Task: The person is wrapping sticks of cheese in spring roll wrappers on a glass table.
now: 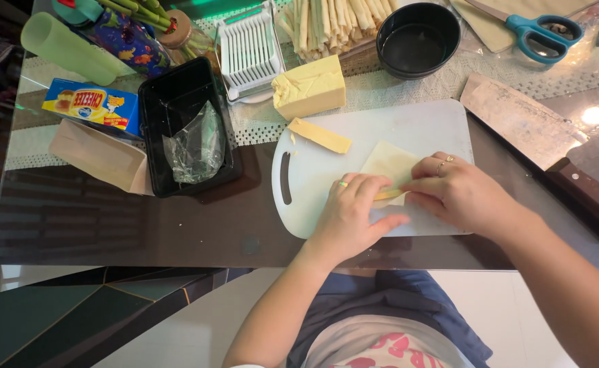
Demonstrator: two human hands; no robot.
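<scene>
Cleaver (551,146); scissors (543,35); black bowl (417,39)

Glossy dark glass table (108,218), pale floor (197,327)

My left hand (350,218) wears a green-stoned ring; my right hand (459,194) wears gold ones. The wrapper (389,163) under them is pale cream on a white cutting board (408,126). Upper centre, the cheese block (309,87) is butter yellow. Upper right, the scissors (541,33) have blue handles. Left, the tray (176,92) is black and the box (91,103) blue and yellow.
</scene>
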